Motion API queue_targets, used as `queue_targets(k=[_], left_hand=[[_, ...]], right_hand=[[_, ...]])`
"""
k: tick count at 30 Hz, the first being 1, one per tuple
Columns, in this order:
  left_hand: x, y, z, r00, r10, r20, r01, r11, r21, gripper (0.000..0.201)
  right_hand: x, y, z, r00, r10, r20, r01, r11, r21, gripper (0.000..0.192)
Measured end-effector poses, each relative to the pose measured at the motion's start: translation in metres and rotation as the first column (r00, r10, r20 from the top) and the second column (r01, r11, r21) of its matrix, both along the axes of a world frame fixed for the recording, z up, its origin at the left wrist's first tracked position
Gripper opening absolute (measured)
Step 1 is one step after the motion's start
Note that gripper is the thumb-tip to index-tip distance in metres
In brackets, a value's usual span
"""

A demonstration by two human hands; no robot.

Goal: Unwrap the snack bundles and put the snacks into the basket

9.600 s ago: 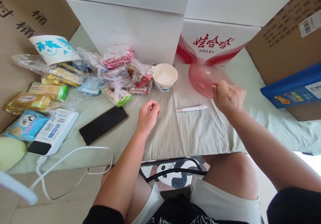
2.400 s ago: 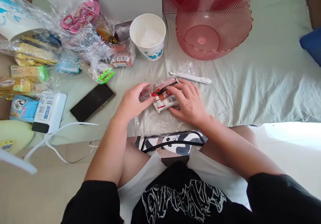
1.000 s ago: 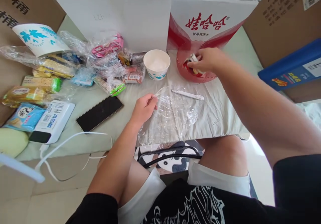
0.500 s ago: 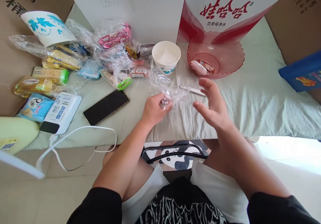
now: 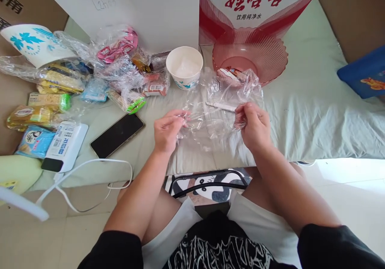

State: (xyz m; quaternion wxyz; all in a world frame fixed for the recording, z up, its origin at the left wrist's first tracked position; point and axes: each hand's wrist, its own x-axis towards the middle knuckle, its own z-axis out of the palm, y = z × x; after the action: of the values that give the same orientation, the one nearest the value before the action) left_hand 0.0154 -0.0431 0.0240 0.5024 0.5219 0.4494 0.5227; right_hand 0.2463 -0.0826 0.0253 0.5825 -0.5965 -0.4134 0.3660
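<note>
A clear plastic bag (image 5: 195,120) is stretched out between my two hands, low over the cloth. My left hand (image 5: 169,130) is closed on one side of it. The fingers of my right hand (image 5: 254,125) pinch the other side. Through the film I see a slim white utility knife (image 5: 221,106) lying on the cloth, close to my right fingertips. The bag's far part overlaps the front of a pink ribbed bowl (image 5: 270,62), which has a few small wrapped snacks (image 5: 233,74) in it. A white paper cup (image 5: 184,69) stands upright just beyond my left hand.
Several bagged snacks (image 5: 120,72) are heaped at the left, beneath a tipped paper cup (image 5: 36,46). A black phone (image 5: 117,135) and a white power bank (image 5: 67,144) with a cable lie nearer. Cartons (image 5: 126,8) stand behind; a blue box (image 5: 363,75) is at the right.
My right hand has gone from open and empty to gripping the plastic bag. The bag, bunched in my left hand before, is now spread wide. My left hand has moved slightly left.
</note>
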Motion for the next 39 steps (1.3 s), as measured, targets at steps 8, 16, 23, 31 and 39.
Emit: queue_targets(k=[8,16,23,31,39], left_hand=[[-0.005,0.013,0.013,0.977,-0.183,0.107,0.212,0.83,-0.516,0.033],[-0.016,0.018,0.017,0.991,0.083,0.106,-0.037,0.923,-0.382,0.021],[-0.032,0.018,0.015,0.995,0.103,0.014,-0.095,0.953,-0.287,0.026],[-0.037,0.012,0.02,0.996,0.084,0.014,-0.08,0.979,-0.188,0.026],[-0.038,0.011,0.021,0.999,0.025,-0.029,-0.029,0.988,-0.149,0.018]], right_hand=[[0.004,0.005,-0.002,0.988,0.152,-0.039,-0.156,0.98,-0.12,0.057],[0.017,0.006,-0.011,0.998,-0.004,-0.068,0.002,0.999,-0.033,0.054],[0.009,-0.005,-0.005,0.974,0.157,0.162,-0.168,0.984,0.059,0.071],[0.006,0.0,-0.002,0.997,0.047,0.066,-0.04,0.995,-0.093,0.033],[0.015,0.002,-0.012,0.903,0.144,0.404,-0.058,0.974,-0.218,0.064]])
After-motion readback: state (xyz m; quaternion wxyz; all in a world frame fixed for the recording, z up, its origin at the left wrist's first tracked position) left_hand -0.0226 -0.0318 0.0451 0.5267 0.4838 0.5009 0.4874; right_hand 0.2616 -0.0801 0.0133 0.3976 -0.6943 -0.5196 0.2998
